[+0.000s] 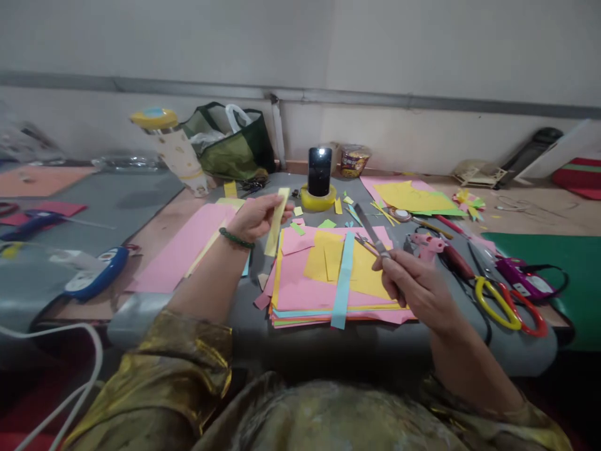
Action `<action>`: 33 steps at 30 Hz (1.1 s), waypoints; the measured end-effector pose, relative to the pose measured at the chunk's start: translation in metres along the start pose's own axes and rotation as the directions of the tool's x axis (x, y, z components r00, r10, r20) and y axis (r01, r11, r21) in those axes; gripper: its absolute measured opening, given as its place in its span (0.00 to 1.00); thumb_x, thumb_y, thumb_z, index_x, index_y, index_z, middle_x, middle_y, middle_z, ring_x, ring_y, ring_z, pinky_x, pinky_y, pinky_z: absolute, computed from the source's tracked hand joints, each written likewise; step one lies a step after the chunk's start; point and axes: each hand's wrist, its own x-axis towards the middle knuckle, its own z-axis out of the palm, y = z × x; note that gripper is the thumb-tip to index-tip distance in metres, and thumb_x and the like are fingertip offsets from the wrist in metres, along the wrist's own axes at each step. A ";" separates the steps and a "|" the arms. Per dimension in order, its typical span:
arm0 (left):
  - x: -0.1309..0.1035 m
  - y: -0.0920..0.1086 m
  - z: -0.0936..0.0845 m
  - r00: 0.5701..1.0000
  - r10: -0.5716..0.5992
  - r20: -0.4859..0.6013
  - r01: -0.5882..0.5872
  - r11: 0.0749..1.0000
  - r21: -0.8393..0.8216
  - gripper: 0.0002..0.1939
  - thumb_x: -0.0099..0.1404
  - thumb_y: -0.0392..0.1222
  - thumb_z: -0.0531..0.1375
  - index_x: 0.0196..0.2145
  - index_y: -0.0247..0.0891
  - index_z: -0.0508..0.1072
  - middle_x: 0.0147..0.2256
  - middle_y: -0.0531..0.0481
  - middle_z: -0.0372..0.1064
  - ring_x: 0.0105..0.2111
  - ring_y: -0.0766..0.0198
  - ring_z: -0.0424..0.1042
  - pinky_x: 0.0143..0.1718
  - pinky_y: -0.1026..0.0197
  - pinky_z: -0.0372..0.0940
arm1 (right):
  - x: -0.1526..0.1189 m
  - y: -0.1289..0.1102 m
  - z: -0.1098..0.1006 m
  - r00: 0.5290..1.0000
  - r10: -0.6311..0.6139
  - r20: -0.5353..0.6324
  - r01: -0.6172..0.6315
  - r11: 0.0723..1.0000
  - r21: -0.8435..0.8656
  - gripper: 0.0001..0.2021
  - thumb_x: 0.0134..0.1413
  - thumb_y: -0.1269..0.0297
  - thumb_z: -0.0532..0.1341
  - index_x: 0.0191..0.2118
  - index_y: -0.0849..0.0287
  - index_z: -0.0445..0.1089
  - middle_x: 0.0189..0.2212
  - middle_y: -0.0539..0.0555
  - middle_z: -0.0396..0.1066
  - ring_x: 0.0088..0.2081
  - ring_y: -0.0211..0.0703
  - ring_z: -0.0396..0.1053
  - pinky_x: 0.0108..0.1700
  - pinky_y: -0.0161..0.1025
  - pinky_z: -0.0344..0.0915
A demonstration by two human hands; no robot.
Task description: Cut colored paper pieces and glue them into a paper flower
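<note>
Between the fingers of my left hand (pixel 257 216), a narrow pale yellow paper strip (pixel 276 228) hangs down at a slant. My right hand (pixel 417 282) grips a knife (pixel 369 227) with a long, flat grey blade pointing up and left; its handle is mostly hidden in my fist. Below and between both hands lies a stack of coloured paper (pixel 300 294), pink on top. Yellow pieces (pixel 323 254) rest on the stack, and a light blue strip (pixel 344 279) crosses it and hangs over its front edge. Small paper scraps (pixel 327 223) are scattered behind it.
A phone (pixel 320 172) stands in a yellow tape roll (pixel 318 197). To the right are a pink glue gun (pixel 428 245), scissors with yellow and red handles (pixel 498 304) and a purple device (pixel 523 279). Pink sheets (pixel 181 250), a tumbler (pixel 176 153) and a blue power strip (pixel 96 272) are leftward.
</note>
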 end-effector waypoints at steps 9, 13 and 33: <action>-0.030 -0.034 0.052 0.835 -0.125 0.536 0.130 0.991 0.028 0.09 0.68 0.39 0.62 0.30 0.34 0.71 0.26 0.50 0.74 0.20 0.72 0.70 0.25 0.69 0.65 | 0.032 0.018 0.024 0.957 0.107 -0.269 -0.090 0.993 0.074 0.21 0.46 0.44 0.67 0.28 0.56 0.62 0.23 0.47 0.66 0.20 0.32 0.54 0.21 0.33 0.56; -0.046 -0.050 0.064 0.678 -0.092 0.730 0.036 0.995 0.092 0.21 0.56 0.56 0.70 0.29 0.35 0.73 0.26 0.50 0.76 0.21 0.68 0.73 0.26 0.66 0.68 | 0.045 0.020 0.032 0.958 0.138 -0.250 -0.142 0.990 0.002 0.23 0.37 0.44 0.71 0.27 0.56 0.63 0.28 0.50 0.72 0.22 0.33 0.58 0.24 0.34 0.60; -0.015 -0.047 0.047 0.888 -0.014 0.460 0.052 0.996 -0.070 0.13 0.46 0.38 0.76 0.24 0.34 0.75 0.25 0.52 0.75 0.31 0.67 0.77 0.37 0.66 0.68 | 0.054 0.046 0.009 0.749 0.231 -0.621 -0.046 0.953 0.299 0.18 0.34 0.56 0.70 0.27 0.55 0.60 0.12 0.38 0.56 0.12 0.28 0.50 0.14 0.30 0.47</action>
